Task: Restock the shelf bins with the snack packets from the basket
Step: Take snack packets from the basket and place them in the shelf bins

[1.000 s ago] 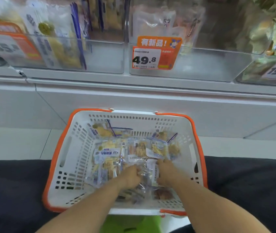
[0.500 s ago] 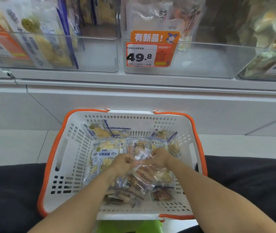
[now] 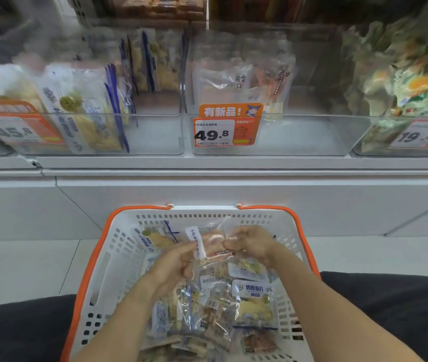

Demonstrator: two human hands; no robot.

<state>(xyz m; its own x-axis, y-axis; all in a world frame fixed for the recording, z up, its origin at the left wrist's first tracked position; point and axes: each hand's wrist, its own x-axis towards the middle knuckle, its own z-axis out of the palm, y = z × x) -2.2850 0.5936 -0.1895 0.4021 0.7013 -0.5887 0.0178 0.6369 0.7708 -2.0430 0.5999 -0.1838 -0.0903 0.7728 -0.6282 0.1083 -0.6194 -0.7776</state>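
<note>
A white basket with an orange rim (image 3: 95, 259) sits on my lap, holding several clear snack packets (image 3: 253, 300). Both hands hold one clear packet of pinkish-brown snacks (image 3: 214, 244) lifted above the pile. My left hand (image 3: 173, 267) grips its left lower side, and my right hand (image 3: 250, 242) pinches its right edge. On the shelf above stands a clear middle bin (image 3: 299, 134) with a 49.8 price tag (image 3: 224, 131); a few similar packets stand at its back.
A left bin (image 3: 153, 137) holds yellow snack packets with blue stripes behind a 45.8 tag. A right bin (image 3: 372, 142) holds green-orange packets behind a 19.8 tag. A white shelf front (image 3: 233, 194) runs below the bins. Dark trousers flank the basket.
Both hands rose from deep in the basket pile, lifting one pinkish packet toward the basket's far side. The camera tilted up, showing more of the shelf bins.
</note>
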